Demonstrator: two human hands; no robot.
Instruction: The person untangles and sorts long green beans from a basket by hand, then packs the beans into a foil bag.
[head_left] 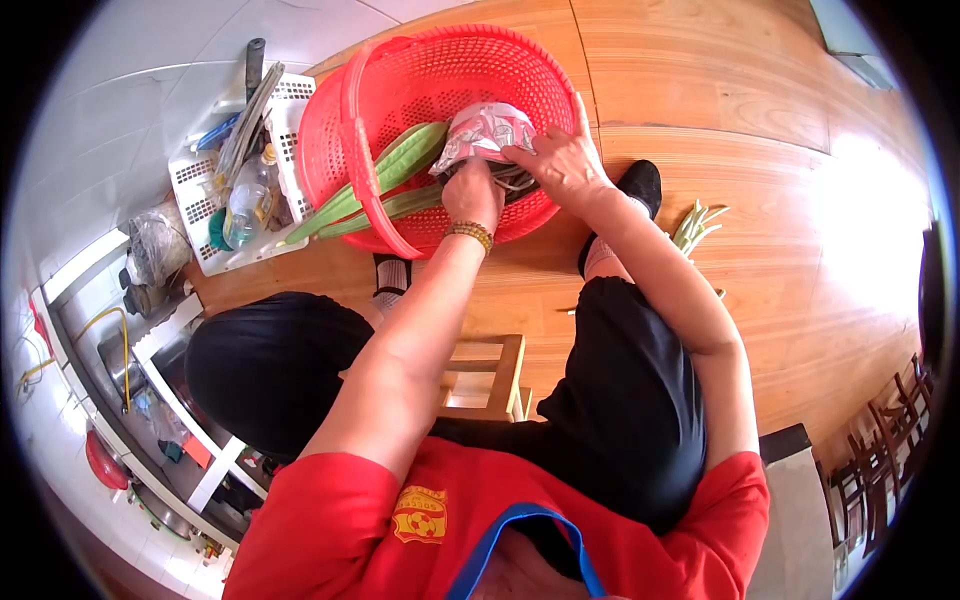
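Note:
A red plastic basket (340,110) with a raised handle stands on the wooden floor. Inside it, a pink-and-white patterned bag (487,128) lies at the right, with its dark opening towards me. My left hand (474,196), a beaded bracelet on its wrist, reaches into that opening; its fingers are hidden. At the basket's right rim, my right hand (566,168) has some fingertips pressed on the bag's edge and one finger stretched up along the rim. Long ridged green gourds (408,160) lean across the basket's left side, their thin ends sticking out under the handle.
A white perforated crate (196,200) with a bottle and other items is at the left, by the tiled wall. Green vegetable pieces (697,226) lie on the floor beyond my right foot. A wooden stool (512,370) is between my legs. Chairs stand far right.

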